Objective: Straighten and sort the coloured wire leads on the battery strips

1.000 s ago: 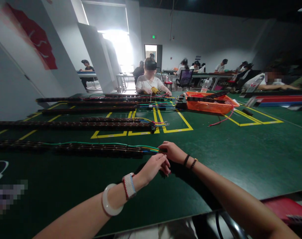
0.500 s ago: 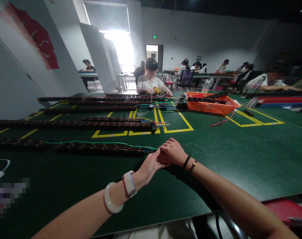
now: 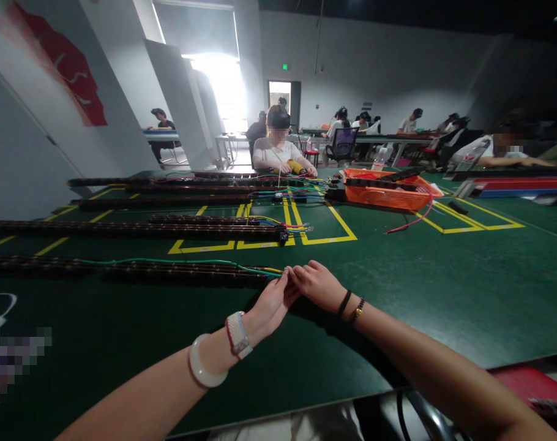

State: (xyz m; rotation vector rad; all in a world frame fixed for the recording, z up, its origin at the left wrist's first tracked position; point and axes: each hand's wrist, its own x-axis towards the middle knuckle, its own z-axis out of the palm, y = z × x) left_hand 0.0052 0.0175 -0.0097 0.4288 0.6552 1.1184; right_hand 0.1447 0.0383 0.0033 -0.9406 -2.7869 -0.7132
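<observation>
A long dark cable bundle [image 3: 168, 271] lies across the left of the green table, with a green wire [image 3: 159, 262] along its top and a yellow wire [image 3: 270, 270] at its right end. These wires run into the fingers of my left hand [image 3: 273, 303], which is closed around their ends. My right hand [image 3: 317, 285] touches it from the right, fingertips pinched together at the same spot. Whatever lies between the right fingertips is hidden.
More dark bundles [image 3: 214, 230] lie farther back on the table [image 3: 420, 294]. An orange basket [image 3: 388, 197] holds dark parts at the back right. A person [image 3: 278, 150] sits opposite, hands at a yellow tool [image 3: 297, 166]. Red and blue bars [image 3: 521, 187] lie far right.
Both hands have shifted slightly left, and my right fingers have drawn in to a tighter pinch. The yellow wire now shows beside the green one. Across the table, the person's hand has moved over the yellow tool.
</observation>
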